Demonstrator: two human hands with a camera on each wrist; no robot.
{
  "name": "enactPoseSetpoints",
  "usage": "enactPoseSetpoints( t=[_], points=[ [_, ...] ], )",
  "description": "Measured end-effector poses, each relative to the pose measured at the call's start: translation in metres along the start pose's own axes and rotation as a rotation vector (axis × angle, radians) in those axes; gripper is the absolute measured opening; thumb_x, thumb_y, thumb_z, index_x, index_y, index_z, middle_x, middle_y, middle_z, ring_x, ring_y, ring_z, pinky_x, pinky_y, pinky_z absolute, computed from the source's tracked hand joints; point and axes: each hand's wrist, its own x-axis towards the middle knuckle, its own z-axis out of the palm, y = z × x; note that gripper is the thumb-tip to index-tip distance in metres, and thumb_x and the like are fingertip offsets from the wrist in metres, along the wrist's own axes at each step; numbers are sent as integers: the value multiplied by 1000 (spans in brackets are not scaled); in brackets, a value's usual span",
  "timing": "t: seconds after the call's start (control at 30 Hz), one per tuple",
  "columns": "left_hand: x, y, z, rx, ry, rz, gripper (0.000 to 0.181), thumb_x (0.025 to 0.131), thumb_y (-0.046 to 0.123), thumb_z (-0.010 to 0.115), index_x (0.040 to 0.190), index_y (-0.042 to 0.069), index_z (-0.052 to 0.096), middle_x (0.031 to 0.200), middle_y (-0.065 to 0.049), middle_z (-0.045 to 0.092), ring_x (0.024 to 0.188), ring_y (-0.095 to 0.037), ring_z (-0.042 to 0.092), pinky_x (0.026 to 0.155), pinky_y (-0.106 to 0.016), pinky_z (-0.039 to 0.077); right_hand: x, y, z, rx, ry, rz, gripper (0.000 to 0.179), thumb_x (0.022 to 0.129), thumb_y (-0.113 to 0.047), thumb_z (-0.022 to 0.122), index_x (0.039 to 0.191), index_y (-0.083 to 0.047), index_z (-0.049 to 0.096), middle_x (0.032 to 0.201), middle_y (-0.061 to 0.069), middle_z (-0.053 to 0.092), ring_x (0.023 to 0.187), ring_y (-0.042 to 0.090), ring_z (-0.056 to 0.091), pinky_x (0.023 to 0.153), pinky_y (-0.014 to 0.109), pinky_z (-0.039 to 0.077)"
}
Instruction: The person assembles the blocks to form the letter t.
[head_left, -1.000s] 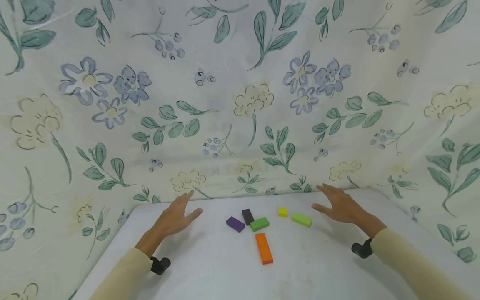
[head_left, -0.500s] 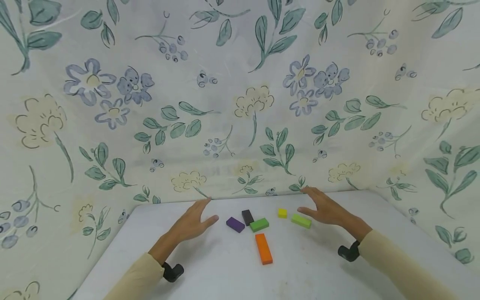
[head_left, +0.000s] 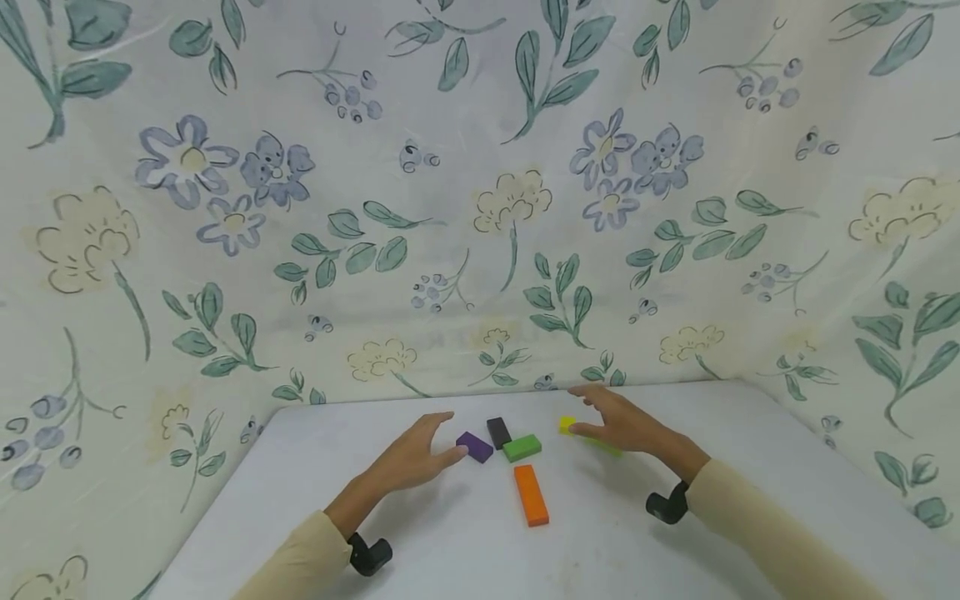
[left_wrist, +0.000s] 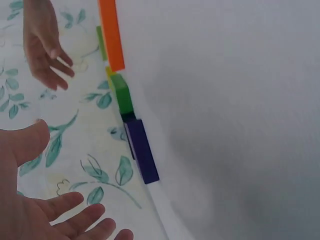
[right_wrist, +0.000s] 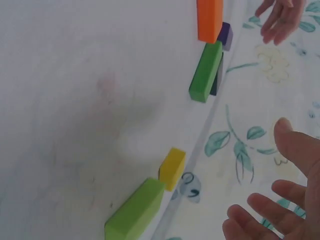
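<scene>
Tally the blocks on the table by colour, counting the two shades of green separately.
Orange block: 1
Purple block: 1
Black block: 1
Green block: 1
Light green block: 1
Yellow block: 1
Total: 6

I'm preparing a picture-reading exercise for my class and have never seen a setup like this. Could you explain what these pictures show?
There is no robot here, just a person's bare left hand and right hand. One picture comes from a camera worn on the head, looking forward and down. The other two come from wrist cameras, so the table looks tilted in them; each also catches the opposite hand near the top.

On the table lie six blocks: an orange block, purple block, blackish block, green block, yellow block and light green block. A flowered cloth is behind.

Neither hand holds anything. The left hand is nearest the purple block; the right hand partly hides the yellow and light green blocks in the head view.
</scene>
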Motion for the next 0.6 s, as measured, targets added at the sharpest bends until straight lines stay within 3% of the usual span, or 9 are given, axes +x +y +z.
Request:
enactPoseSetpoints(
  t=[0.33,0.6],
  points=[
    [3,36,22,-64,-75,69,75,92,51,66,150,9,41,154,-16,44,139,-36,46,112,-59,39,10,-17,14,111,-27,41,56,92,-28,73,139,-6,53,139,19,58,124,36,59,100,52,52],
    [5,47,45,-133,-150,130,78,90,51,67,149,7,41,151,-15,46,136,-34,49,110,-57,42,15,-18,24,109,-59,30,47,91,-24,74,131,-7,59,132,17,63,118,32,63,99,48,54]
  ],
)
